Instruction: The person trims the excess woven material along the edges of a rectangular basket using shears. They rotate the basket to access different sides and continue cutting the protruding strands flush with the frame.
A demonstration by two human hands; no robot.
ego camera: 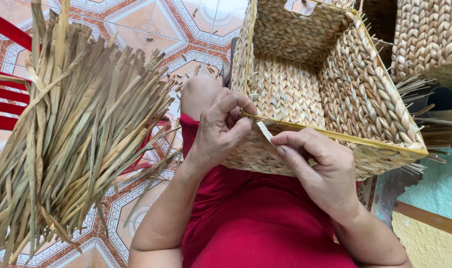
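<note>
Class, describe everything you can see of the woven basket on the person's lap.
The woven basket is rectangular, plaited from thick, pale, dried fibre, with a yellow frame along its rim and a handle slot in the far wall. It rests tilted on the red-clad lap, its opening towards the camera. Loose fibre ends stick out at its corners. The left hand pinches its near rim; the right hand holds a fibre strip against it.
</note>
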